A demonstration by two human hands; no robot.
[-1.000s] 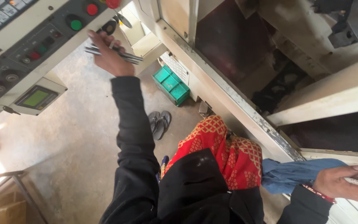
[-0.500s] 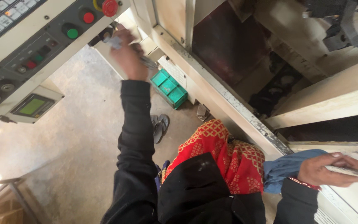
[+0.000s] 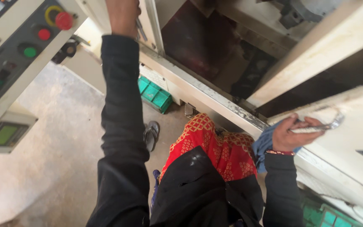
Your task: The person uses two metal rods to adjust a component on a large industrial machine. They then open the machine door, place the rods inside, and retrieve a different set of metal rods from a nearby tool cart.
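Gripping a spanner (image 3: pixel 316 127) and blue cloth (image 3: pixel 262 145), right hand (image 3: pixel 293 134) rests on machine ledge (image 3: pixel 358 126); left hand (image 3: pixel 122 14) clasps metal tools (image 3: pixel 141 29).

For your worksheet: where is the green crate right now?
Head view, centre-left: the green crate sits on the floor against the machine's base, just right of the raised left arm's sleeve.

The sleeves (image 3: pixel 120 138) are black. The garment (image 3: pixel 215 145) is red with a gold pattern. The cloth (image 3: pixel 263 145) is blue. The crate (image 3: pixel 155 94) is green. The panel (image 3: pixel 17 46) carries red and green buttons; the machine frame (image 3: pixel 316 54) is cream.
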